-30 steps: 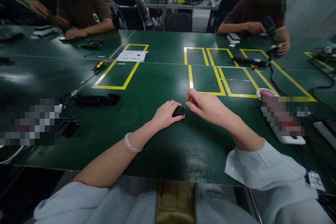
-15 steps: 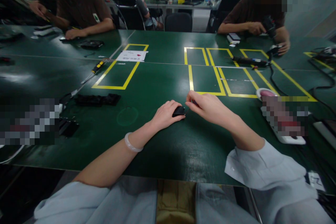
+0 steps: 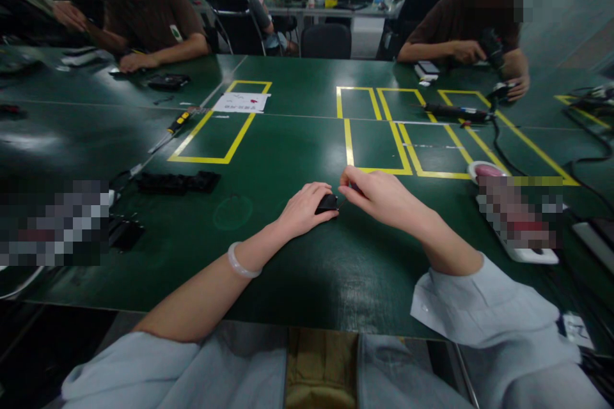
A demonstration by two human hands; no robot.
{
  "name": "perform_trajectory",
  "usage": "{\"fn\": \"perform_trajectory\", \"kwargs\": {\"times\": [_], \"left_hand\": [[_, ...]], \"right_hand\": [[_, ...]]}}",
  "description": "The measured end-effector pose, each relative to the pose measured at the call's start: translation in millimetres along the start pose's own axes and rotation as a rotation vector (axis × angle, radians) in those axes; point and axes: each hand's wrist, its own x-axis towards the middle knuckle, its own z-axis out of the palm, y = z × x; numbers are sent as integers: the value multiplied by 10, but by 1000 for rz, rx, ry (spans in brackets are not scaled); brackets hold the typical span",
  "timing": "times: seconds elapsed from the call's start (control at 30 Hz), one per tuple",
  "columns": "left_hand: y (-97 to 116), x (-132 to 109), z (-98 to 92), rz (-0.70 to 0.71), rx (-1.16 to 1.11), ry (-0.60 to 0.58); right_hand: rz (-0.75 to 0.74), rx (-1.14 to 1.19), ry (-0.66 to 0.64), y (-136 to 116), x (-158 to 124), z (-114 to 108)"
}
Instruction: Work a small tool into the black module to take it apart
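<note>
My left hand [image 3: 307, 209] is closed around a small black block-like part [image 3: 327, 204] and holds it low over the green table [image 3: 297, 287]. Thumb and fingers press on its two sides. Just to the right, my right hand [image 3: 377, 190] is closed in a pinch. A thin shaft [image 3: 342, 202] points from its fingertips toward the right end of the black part; the rest of what it grips is hidden by the fingers.
Yellow tape outlines [image 3: 349, 140] mark the table ahead. A yellow-black screwdriver [image 3: 179, 123] and black strips [image 3: 177, 182] lie to the left. At the right are a corded black electric screwdriver [image 3: 455, 112] and a white-edged case [image 3: 532, 253]. Co-workers sit opposite.
</note>
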Motion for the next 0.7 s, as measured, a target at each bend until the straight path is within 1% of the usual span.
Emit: {"fn": "perform_trajectory", "kwargs": {"times": [0.17,0.7], "left_hand": [[-28,-2,23,-29,-39,-49],[-64,8,52,-3,-10,-42]], "right_hand": [[-6,5,0,4,-5,-3],[-13,11,17,-1,-11,-1]]}}
